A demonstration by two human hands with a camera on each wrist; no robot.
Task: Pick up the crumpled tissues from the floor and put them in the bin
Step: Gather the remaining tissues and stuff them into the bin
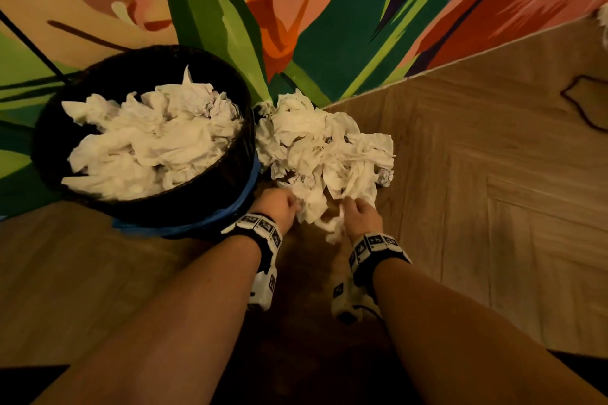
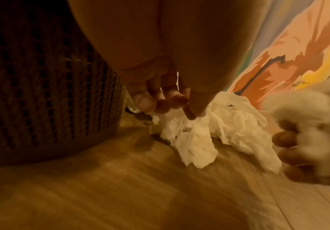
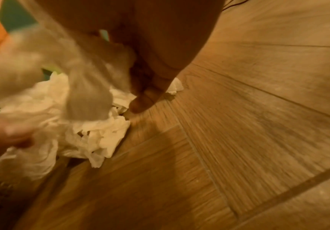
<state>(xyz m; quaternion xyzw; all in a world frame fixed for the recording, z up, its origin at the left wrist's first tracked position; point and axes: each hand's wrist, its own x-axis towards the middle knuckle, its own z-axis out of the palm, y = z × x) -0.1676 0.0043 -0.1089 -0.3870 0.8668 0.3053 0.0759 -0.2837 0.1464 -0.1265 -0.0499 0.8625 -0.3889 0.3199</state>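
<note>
A black woven bin (image 1: 164, 210) stands on the left, filled with white crumpled tissues (image 1: 154, 141). Right beside it a pile of crumpled tissues (image 1: 322, 145) lies on the floor. My left hand (image 1: 297, 205) is at the pile's near edge, and in the left wrist view its fingertips (image 2: 182, 99) pinch a tissue (image 2: 191, 143) next to the bin wall (image 2: 42, 93). My right hand (image 1: 345, 204) grips another tissue at the pile's near right. That tissue (image 3: 85, 87) hangs blurred from its curled fingers, with the thumb (image 3: 140, 102) just above the floor.
A bright patterned rug (image 1: 329, 10) lies behind the bin and the pile. Wooden floor (image 1: 493, 174) spreads to the right and towards me. A blue band (image 1: 250, 187) shows at the bin's base. A stray white tissue (image 1: 603, 20) lies at the far right edge.
</note>
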